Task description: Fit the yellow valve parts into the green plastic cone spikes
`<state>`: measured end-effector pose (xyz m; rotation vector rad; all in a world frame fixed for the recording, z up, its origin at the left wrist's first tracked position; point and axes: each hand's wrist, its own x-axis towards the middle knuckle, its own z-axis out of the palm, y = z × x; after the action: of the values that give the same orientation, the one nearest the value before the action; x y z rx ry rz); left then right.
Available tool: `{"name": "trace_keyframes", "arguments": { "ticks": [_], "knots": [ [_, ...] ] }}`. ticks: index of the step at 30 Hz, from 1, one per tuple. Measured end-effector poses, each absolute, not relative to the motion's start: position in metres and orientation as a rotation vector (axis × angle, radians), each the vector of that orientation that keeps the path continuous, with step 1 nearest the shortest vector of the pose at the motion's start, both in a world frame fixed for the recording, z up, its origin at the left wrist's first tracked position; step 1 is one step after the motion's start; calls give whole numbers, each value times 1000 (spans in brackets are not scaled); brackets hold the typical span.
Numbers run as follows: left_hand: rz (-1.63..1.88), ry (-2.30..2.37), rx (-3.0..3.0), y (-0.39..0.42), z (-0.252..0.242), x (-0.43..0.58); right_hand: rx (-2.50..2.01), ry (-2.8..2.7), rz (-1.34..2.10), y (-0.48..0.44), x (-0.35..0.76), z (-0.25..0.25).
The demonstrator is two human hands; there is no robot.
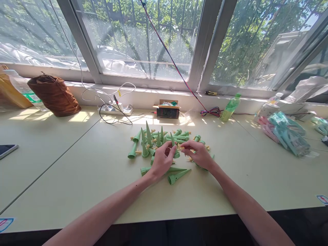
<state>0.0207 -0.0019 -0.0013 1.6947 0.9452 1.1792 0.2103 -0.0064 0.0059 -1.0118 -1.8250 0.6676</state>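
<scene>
Table (pixel 77 164): one, pale, near edge cut off by frame. Spike pile (pixel 151 140): green cones, roughly twenty-plus, overlap blocked exact count; sat just beyond both hands. Two loose spikes (pixel 179 175) lay just nearer than left hand (pixel 161 160). Left hand curled, pinched one upright spike (pixel 173 143), between hands. Right hand (pixel 200 155) pinched small yellow piece (pixel 180 148) just beside that spike; contact unclear, fingertips partly hidden.

Pale worktop (pixel 77 177) below a window. Left: brown bag (pixel 55 95), clear bottle (pixel 22 89) just beside it, dark phone (pixel 7 149) nearer the front edge. Rear centre: white power strip (pixel 115 109), black box (pixel 167 112) with a display. Right: green bottle (pixel 230 107) leaning at the sill, red-and-black wire (pixel 174 63) coiled beside it, clear packets (pixel 287 133) of teal and pink items.
</scene>
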Motion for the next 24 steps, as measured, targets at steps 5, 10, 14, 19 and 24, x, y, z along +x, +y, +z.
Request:
{"name": "trace_keyframes", "arguments": {
  "ticks": [5,10,14,19,24],
  "knots": [
    [1201,965,1758,-2,-2,21,-1008,-1837,671,-7,209,7],
    [1234,1000,1880,-2,-2,21,-1009,-1857,669,-8,210,8],
    [1266,1016,1984,-1,-3,21,-1044,-1904,597,-9,209,11],
    [1267,1021,2028,-2,-5,20,-1070,-1939,523,-8,208,12],
    [1296,1033,2001,-3,-4,20,-1081,-1902,543,-6,212,8]
  ]
}}
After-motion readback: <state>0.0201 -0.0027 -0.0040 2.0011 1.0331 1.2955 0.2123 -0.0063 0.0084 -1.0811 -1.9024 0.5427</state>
